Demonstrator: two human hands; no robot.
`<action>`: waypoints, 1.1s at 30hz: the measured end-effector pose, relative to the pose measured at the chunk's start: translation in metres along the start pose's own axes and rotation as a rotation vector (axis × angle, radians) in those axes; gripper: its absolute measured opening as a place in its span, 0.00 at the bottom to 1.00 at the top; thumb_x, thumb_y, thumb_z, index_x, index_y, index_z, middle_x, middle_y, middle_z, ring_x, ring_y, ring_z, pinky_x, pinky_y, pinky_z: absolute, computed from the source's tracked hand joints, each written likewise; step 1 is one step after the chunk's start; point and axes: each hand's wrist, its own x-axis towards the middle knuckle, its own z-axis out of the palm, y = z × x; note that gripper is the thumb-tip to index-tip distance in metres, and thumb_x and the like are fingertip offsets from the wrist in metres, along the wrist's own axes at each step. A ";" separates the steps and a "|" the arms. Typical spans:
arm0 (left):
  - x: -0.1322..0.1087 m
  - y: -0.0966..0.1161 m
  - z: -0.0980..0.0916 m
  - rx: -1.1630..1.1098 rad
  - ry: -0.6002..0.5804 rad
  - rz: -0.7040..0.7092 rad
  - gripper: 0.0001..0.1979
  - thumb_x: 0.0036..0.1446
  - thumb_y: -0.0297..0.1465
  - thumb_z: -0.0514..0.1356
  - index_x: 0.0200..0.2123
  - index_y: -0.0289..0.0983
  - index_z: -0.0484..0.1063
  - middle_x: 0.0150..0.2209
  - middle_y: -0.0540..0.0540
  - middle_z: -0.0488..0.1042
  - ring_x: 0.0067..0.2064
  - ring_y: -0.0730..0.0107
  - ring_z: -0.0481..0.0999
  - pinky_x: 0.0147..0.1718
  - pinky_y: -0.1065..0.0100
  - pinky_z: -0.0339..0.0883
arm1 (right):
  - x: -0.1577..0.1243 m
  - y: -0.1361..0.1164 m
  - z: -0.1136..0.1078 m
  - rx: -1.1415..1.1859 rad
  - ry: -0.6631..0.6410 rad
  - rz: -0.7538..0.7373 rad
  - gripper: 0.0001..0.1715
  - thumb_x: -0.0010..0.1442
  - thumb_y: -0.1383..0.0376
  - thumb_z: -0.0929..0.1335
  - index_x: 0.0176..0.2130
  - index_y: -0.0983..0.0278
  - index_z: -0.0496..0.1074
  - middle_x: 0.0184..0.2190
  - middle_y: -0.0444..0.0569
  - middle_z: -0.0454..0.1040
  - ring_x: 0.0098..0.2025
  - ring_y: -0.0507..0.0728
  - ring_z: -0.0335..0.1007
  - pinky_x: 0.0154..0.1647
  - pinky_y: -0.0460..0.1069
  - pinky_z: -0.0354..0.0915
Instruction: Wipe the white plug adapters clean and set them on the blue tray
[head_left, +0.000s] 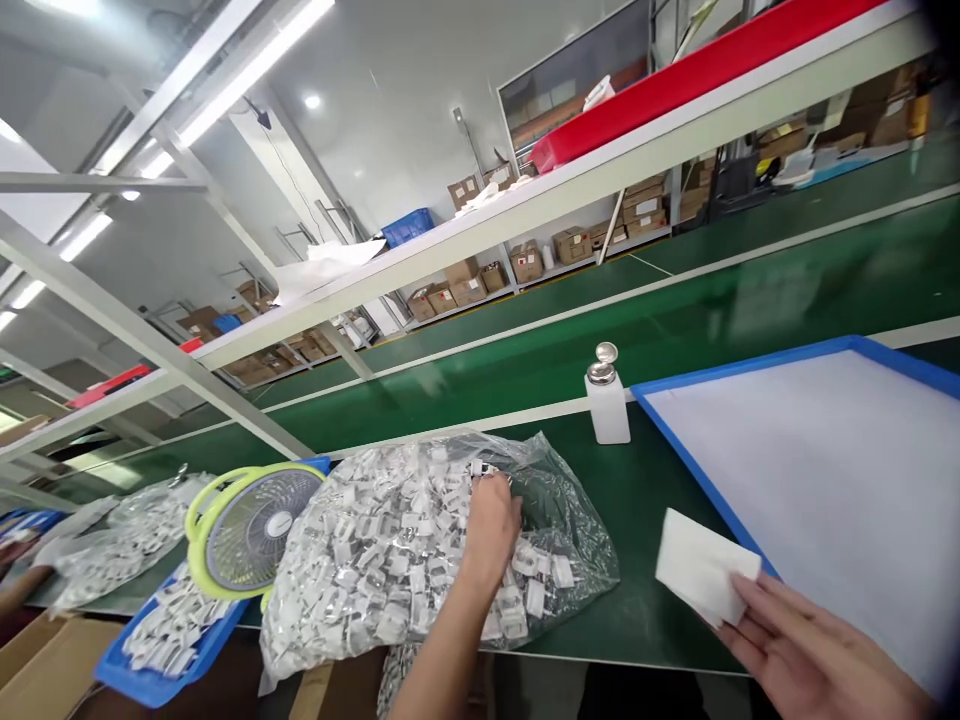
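Note:
A clear plastic bag point(375, 540) full of small white plastic parts lies on the green table point(637, 610). My left hand point(493, 525) reaches into the bag's opening, its fingers closed around a small white part point(478, 468) with dark bits. On the right, my right hand point(795, 640) pinches a folded white cloth or paper point(703, 565) between thumb and fingers, near the edge of a blue-framed white tray point(825, 440).
Behind the bag stands a white pump bottle point(608, 408) with a raised metal lid. A yellow-green fan point(259, 530) and a blue bin point(161, 650) of white parts are at the left. Another person's arm point(22, 590) shows at the far left.

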 end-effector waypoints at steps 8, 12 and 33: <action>-0.018 0.028 0.012 -0.074 -0.142 0.129 0.14 0.60 0.23 0.62 0.49 0.38 0.77 0.43 0.43 0.79 0.44 0.61 0.79 0.45 0.62 0.74 | -0.035 -0.011 0.055 -0.077 0.109 -0.009 0.30 0.40 0.66 0.81 0.44 0.65 0.76 0.52 0.57 0.77 0.55 0.67 0.75 0.39 0.45 0.80; -0.053 0.056 0.047 -0.133 -0.092 0.547 0.21 0.63 0.16 0.52 0.55 0.34 0.74 0.51 0.38 0.77 0.58 0.57 0.72 0.59 0.55 0.68 | -0.022 -0.010 0.027 -0.150 0.089 -0.185 0.29 0.42 0.59 0.83 0.43 0.64 0.78 0.52 0.54 0.77 0.57 0.64 0.73 0.44 0.43 0.77; -0.075 0.050 0.085 -0.516 -0.276 0.365 0.25 0.63 0.22 0.59 0.62 0.43 0.66 0.53 0.41 0.75 0.53 0.59 0.76 0.52 0.57 0.75 | 0.008 0.032 0.001 -1.213 -0.178 -0.890 0.22 0.74 0.54 0.59 0.53 0.59 0.76 0.51 0.53 0.71 0.48 0.58 0.70 0.50 0.49 0.67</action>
